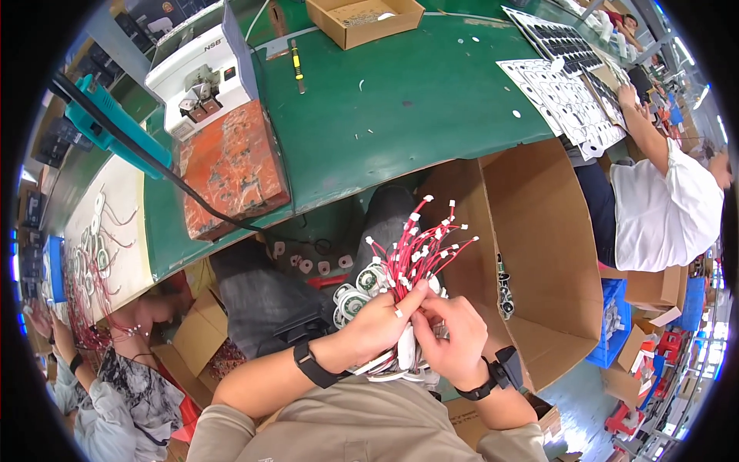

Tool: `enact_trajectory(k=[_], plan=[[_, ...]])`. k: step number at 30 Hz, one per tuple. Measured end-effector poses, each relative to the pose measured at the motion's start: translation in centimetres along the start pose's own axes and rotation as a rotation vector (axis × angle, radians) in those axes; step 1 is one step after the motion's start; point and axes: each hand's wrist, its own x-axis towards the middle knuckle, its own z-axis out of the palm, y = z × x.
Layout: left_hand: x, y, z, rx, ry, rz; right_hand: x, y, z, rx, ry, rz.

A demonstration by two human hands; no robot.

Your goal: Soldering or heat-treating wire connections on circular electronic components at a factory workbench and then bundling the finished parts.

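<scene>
A bunch of red wires (416,258) with small white connectors fans upward out of my left hand (373,331), which is closed around it over my lap. Round white parts with green centres (352,305) hang in a cluster beside and below that hand. Close against it, my right hand (454,339) has thumb and fingers pinched together at the base of the bunch; what lies between them is hidden. A white piece (406,348) shows between the two hands. Each wrist wears a black band.
A large cardboard box (539,308) stands right of my lap. On the green table (369,115) are a white machine (204,69), a worn orange block (231,169), a yellow-black screwdriver (297,65), a cardboard tray (362,19) and white sheets (546,96). Other people work at both sides.
</scene>
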Motion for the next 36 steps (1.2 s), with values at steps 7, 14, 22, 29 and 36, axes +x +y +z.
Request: enact_trajectory(k=[7, 14, 22, 29, 36], plan=[[0.0, 0.2, 0.0, 0.03, -0.009, 0.01, -0.2, -0.4, 0.3, -0.041, -0.019, 0.065], [-0.2, -0.2, 0.1, 0.152, 0.035, 0.004, -0.8, -1.3, 0.3, -0.055, -0.031, 0.194], [-0.4, -1.0, 0.5, 0.437, 0.125, 0.092, -0.8, -1.4, 0.0, -0.045, 0.029, 0.193], [-0.5, -1.0, 0.1, 0.489, 0.057, 0.214, -1.9, -0.3, -1.1, 0.289, -0.017, 0.358], [-1.4, 0.5, -0.7, 0.512, -0.161, 0.223, -0.8, 0.2, -4.1, 0.49, -0.185, 0.156]])
